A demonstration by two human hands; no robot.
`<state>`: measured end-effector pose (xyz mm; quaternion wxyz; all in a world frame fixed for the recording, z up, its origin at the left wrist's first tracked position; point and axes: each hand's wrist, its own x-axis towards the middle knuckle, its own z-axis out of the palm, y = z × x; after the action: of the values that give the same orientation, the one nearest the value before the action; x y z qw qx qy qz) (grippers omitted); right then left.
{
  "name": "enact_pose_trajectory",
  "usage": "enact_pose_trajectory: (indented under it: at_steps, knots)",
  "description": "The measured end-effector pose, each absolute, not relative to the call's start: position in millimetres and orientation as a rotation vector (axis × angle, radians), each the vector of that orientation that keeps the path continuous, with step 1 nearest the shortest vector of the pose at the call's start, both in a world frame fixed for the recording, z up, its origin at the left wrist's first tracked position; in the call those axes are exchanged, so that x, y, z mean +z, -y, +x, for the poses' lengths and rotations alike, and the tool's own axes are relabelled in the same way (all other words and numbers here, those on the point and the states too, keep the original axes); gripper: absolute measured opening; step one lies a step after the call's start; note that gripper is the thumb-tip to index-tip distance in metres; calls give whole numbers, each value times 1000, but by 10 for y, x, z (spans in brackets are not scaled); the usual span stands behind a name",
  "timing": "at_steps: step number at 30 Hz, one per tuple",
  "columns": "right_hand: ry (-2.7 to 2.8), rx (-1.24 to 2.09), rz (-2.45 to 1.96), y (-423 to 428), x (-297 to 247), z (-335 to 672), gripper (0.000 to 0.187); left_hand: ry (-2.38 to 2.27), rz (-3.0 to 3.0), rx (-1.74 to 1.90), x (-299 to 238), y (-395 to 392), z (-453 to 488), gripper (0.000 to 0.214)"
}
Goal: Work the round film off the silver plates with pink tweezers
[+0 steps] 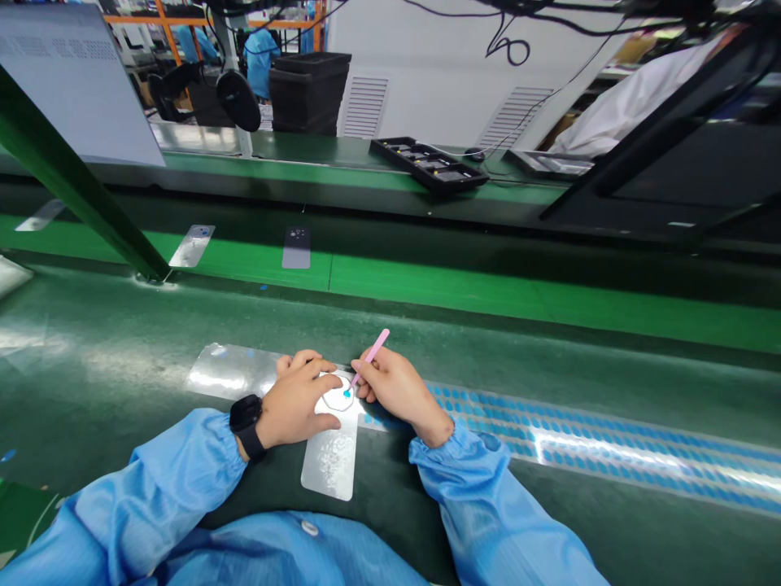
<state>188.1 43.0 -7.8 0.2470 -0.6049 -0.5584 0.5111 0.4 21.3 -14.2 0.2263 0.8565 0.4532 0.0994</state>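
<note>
Head view, nearest first: blue smock sleeves (159, 480), a black smartwatch (246, 425) on the left wrist. Left hand (296, 403) flat on a clear phone-back-shaped plate (329, 456), fingers spread wide and curving past a thin ring (338, 394) on the plate. Right hand (396, 391) just beside, fingers pinched narrow on pink tweezers (370, 356), a tiny blue dot (346, 394) at the tips, inside the ring. Alongside, a glossy strip of blue dots (586, 439) on the green bench (122, 382). Farther off, two more plates (296, 247) on a green belt (427, 281), then a black tray (427, 165).
</note>
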Motion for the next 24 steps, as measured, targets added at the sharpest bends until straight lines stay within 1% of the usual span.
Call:
enact_pose_trajectory:
  at_steps: [14, 24]
  knots:
    - [1571, 1338, -1650, -420, -74, 1875, 15, -1228, 2422, 237, -130, -190, -5, 38]
    - [1578, 1310, -1644, -410, -74, 1867, 12, -1235, 2519, 120, -48, -136, 29, 32]
